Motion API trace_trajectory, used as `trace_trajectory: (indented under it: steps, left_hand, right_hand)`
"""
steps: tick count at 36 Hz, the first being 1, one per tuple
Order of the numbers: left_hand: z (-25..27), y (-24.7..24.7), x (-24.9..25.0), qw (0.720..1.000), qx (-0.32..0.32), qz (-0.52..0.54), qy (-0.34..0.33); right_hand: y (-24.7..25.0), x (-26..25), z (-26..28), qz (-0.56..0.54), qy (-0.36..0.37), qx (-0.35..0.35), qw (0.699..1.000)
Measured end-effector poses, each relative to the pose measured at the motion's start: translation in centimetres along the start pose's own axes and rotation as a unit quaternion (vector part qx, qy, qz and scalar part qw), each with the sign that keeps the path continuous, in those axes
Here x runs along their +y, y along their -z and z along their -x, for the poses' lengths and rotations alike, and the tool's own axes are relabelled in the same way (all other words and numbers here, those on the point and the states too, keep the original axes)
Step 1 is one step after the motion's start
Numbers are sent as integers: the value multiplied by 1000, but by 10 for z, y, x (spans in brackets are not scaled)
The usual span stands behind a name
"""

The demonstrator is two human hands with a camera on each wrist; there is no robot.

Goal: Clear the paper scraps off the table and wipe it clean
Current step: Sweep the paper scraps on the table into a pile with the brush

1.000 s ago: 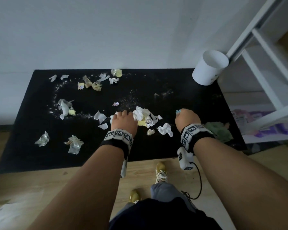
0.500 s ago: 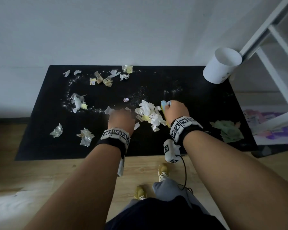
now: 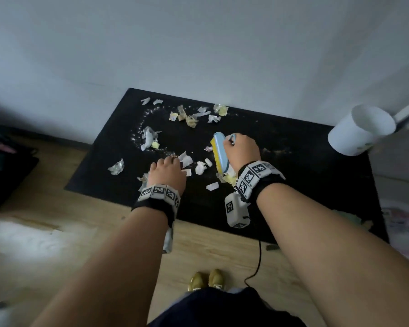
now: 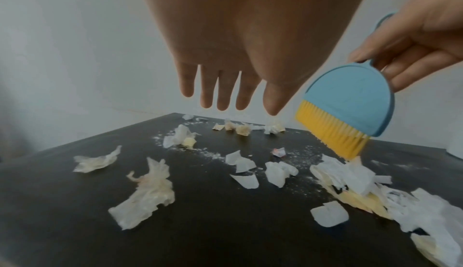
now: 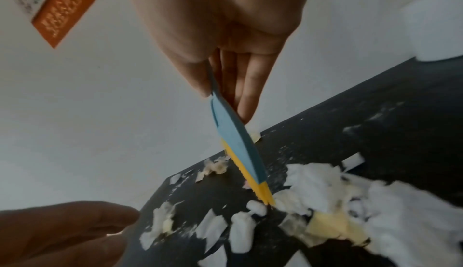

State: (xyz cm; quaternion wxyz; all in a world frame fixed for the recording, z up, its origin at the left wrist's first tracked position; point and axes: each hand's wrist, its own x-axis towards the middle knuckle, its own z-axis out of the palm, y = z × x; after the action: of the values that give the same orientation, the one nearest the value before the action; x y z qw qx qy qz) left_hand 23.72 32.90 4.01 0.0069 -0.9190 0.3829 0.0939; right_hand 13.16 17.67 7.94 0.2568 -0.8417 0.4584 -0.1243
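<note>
White and yellowish paper scraps lie across the black table (image 3: 293, 175). A swept pile of scraps (image 3: 227, 179) (image 4: 363, 182) (image 5: 338, 192) sits by my right wrist. My right hand (image 3: 242, 149) (image 5: 225, 53) grips the handle of a blue hand brush (image 3: 220, 153) (image 4: 350, 97) (image 5: 235, 136), whose yellow bristles point down at the pile's left edge. My left hand (image 3: 167, 171) (image 4: 220, 89) hovers just above the table left of the brush, fingers straight and holding nothing. More scraps (image 3: 191, 115) lie near the far edge and at the left (image 3: 149, 138), beside white crumbs (image 3: 137, 131).
A white cup (image 3: 361, 131) stands at the table's far right corner. A greenish cloth (image 3: 354, 219) lies at the near right edge, partly behind my right forearm. A wall runs along the table's far edge. Wooden floor lies in front, with a dark object (image 3: 5, 166) at the left.
My right hand has carried the brush leftward over the central scraps, which now lie bunched beside my right wrist. My left hand has come off that pile and shifted left.
</note>
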Motion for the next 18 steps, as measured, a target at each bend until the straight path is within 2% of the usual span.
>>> trace_trajectory:
  steps: [10, 13, 18]
  left_hand:
    - [43, -9, -71, 993, 3, 8, 115]
    - [51, -11, -93, 990, -1, 18, 142]
    - [54, -15, -128, 987, 3, 19, 161]
  right_hand:
    - [-57, -72, 17, -69, 76, -91, 991]
    - [-75, -93, 26, -61, 99, -116, 986]
    - [-110, -123, 39, -33, 97, -161, 982]
